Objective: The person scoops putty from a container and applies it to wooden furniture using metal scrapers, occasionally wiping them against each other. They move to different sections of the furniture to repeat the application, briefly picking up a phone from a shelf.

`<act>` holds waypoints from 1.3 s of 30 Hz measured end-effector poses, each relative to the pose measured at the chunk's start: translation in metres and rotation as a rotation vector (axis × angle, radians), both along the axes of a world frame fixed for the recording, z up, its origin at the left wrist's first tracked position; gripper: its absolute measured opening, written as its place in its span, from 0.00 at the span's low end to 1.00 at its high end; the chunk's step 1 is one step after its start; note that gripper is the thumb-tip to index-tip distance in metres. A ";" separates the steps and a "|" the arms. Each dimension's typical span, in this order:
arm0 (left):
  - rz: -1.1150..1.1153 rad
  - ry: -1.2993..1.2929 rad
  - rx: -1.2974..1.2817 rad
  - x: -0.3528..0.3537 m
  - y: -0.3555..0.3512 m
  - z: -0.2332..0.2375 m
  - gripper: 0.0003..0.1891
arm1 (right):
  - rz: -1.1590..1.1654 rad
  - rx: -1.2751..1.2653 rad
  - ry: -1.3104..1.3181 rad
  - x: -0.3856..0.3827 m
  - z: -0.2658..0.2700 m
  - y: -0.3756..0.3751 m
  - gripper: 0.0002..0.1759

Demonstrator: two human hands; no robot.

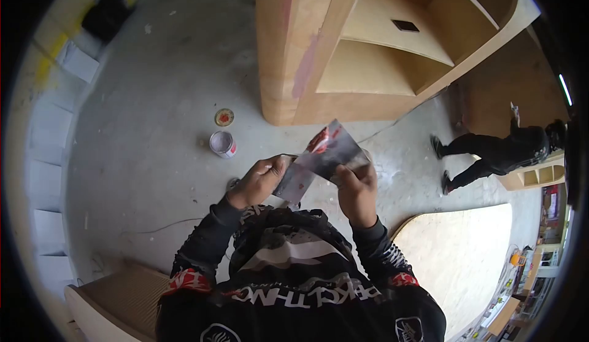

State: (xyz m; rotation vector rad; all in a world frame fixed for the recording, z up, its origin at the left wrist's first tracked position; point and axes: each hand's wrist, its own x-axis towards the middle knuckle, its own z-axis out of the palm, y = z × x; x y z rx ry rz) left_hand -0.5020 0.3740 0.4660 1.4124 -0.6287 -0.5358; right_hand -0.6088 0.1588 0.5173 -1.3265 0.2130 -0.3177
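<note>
Grey sheet, perhaps sandpaper, long axis rising rightward, pinched by left hand and right hand

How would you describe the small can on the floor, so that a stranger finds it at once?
Find the big wooden cabinet on the concrete floor. Left of its near corner, ahead of the left hand, stands a small open can. Unlike the flat round lid beside it, it is upright with a white side.

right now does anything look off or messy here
The can stands open on the floor, its lid lying apart beside it. The sheet between left hand and right hand is smeared red, and the cabinet has pink blotches.
</note>
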 end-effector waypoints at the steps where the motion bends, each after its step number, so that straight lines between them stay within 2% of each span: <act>1: 0.089 0.403 -0.220 -0.006 -0.012 0.006 0.21 | -0.030 -0.203 -0.062 0.001 0.009 0.000 0.21; 2: 0.243 0.774 -0.488 -0.012 -0.025 0.011 0.21 | 0.005 -0.491 -0.531 -0.001 0.023 0.010 0.25; 3: 0.190 0.787 -0.500 -0.014 -0.022 0.017 0.20 | 0.163 -0.656 -0.701 0.005 0.018 -0.001 0.32; 4: 0.137 0.804 -0.513 -0.016 -0.020 0.022 0.20 | 0.218 -0.705 -0.759 0.006 0.014 0.000 0.33; 5: 0.020 0.989 -0.679 -0.014 -0.021 0.015 0.20 | 0.278 -0.756 -0.818 0.008 0.013 0.003 0.35; 6: -0.094 1.188 -0.817 -0.012 -0.021 0.008 0.21 | 0.334 -0.795 -0.715 0.005 0.018 0.004 0.38; 9: 0.094 1.074 -0.785 -0.011 -0.026 0.042 0.21 | 0.243 -0.983 -0.491 0.013 -0.015 0.001 0.39; 10: 0.058 0.964 -0.783 -0.007 -0.019 0.041 0.20 | 0.279 -1.007 -0.366 0.013 -0.017 -0.004 0.39; 11: 0.088 0.975 -0.773 -0.002 -0.015 0.041 0.20 | 0.271 -1.052 -0.293 0.017 -0.014 -0.013 0.36; 13: 0.142 1.001 -0.742 0.002 -0.006 0.047 0.19 | 0.459 -1.144 -0.124 0.019 -0.011 -0.036 0.33; 14: 0.218 0.948 -0.717 0.004 -0.007 0.057 0.18 | 0.317 -1.158 -0.146 0.018 -0.006 -0.040 0.29; 17: 0.147 0.804 -0.544 0.010 0.005 0.048 0.18 | 0.214 -1.222 -0.431 0.022 0.034 -0.034 0.30; 18: 0.091 0.831 -0.532 0.011 0.006 0.058 0.18 | 0.255 -1.305 -0.507 0.025 0.046 -0.033 0.31; 21: 0.073 0.460 -0.316 0.014 0.000 0.051 0.18 | 0.490 -1.493 -0.436 0.024 0.075 -0.022 0.28; 22: 0.068 0.496 -0.332 0.013 -0.005 0.051 0.18 | 0.571 -1.485 -0.427 0.025 0.076 -0.030 0.27; 25: 0.050 0.597 -0.384 0.014 -0.013 0.053 0.19 | 0.466 -1.572 -0.473 0.025 0.100 -0.033 0.27; 27: -0.009 0.661 -0.407 0.014 -0.014 0.059 0.20 | 0.495 -1.557 -0.450 0.024 0.091 -0.032 0.27; 30: 0.121 0.429 -0.302 0.011 -0.023 0.052 0.13 | 0.533 -1.564 -0.452 0.024 0.088 -0.032 0.28; 33: 0.114 0.578 -0.351 0.011 -0.019 0.051 0.14 | 0.377 -1.554 -0.474 0.022 0.081 -0.024 0.27; 34: 0.116 0.451 -0.352 0.014 -0.019 0.050 0.15 | 0.418 -1.455 -0.427 0.020 0.073 -0.019 0.27; 35: 0.103 0.473 -0.362 0.012 -0.020 0.055 0.15 | 0.446 -1.434 -0.421 0.017 0.058 -0.023 0.28; 37: 0.029 0.659 -0.447 0.016 -0.023 0.033 0.21 | 0.432 -1.428 -0.427 0.013 0.061 -0.028 0.30; 39: 0.070 0.889 -0.590 0.000 -0.031 0.050 0.22 | 0.263 -1.283 -0.495 0.009 0.060 -0.019 0.33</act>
